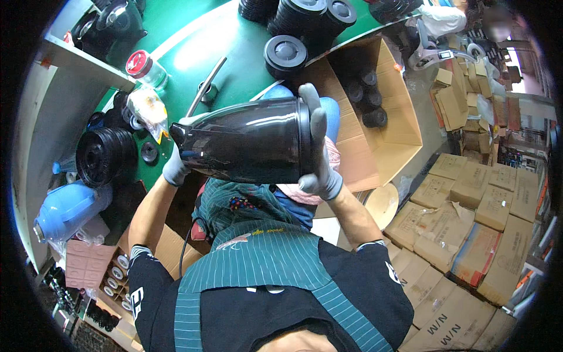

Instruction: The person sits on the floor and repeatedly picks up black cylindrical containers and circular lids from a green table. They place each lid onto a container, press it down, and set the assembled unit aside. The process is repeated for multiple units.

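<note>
Vessel (240,144), glossy black, held lengthwise above the lap, clear of the table, spouted narrow end to the left and broad end to the right. Clamped between two grey-gloved hands, one at each end, probably to share the weight and prevent rolling or tipping. At the spout end, left hand (175,167) closed around the narrowing part, mostly hidden; impossible to tell the full reach of its fingers. At the broad end, right hand (321,154) spread across the rim, fingers upward and thumb low, likely for an even, square hold on so wide a circle. Beyond, on the green table (249,71), black discs (285,56) piled in columns, presumably to save room within reach. Beside the table, open carton (397,138) with dark cylinders (375,117) inside, seemingly set close to the body for short reaches. Just past the vessel, slanted rod (212,80), reason for its tilt unclear. Farther left, red-lidded jar (153,74), perhaps pushed aside to leave working space in front.
</note>
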Demonstrator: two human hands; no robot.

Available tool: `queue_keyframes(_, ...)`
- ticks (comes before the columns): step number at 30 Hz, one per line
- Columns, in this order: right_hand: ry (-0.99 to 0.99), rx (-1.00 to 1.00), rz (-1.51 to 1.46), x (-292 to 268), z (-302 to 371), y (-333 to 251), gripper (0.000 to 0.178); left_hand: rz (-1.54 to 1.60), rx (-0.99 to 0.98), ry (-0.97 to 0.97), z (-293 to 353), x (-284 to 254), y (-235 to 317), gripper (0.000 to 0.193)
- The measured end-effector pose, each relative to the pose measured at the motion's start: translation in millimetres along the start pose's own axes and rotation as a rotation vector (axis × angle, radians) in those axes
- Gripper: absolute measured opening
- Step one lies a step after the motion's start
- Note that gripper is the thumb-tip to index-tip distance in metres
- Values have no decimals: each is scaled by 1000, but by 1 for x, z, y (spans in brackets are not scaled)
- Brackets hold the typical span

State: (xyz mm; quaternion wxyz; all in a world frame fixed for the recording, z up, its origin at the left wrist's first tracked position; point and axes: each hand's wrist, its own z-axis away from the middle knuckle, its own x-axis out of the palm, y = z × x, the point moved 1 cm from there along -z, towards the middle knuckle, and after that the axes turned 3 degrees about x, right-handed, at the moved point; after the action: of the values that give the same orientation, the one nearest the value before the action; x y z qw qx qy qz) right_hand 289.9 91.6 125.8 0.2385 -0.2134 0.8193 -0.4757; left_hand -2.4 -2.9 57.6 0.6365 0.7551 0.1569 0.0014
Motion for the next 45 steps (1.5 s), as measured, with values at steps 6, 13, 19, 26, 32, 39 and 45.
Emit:
queue_keyframes(6,-23,517,-24,-14,45,27,73,-528,465,-167,-24,7,56,41)
queue_keyframes(13,-17,-31,166,-27,29,-2,99,430,-312,83,38,37,-30,37)
queue_keyframes(19,200,483,-321,-41,57,12,77,-44,-27,-114,-6,53,31,42)
queue_keyframes(26,101,527,-353,-123,48,18,75,-451,404,-281,14,124,-12,81)
queue_keyframes(32,-172,308,486,-91,83,58,89,-1098,309,110,-45,61,-73,55)
queue_keyframes(39,-13,378,61,-73,74,87,104,-945,-144,3,-79,21,-136,52)
queue_keyframes(45,349,566,-503,-51,69,81,113,151,-185,-533,-96,119,41,57)
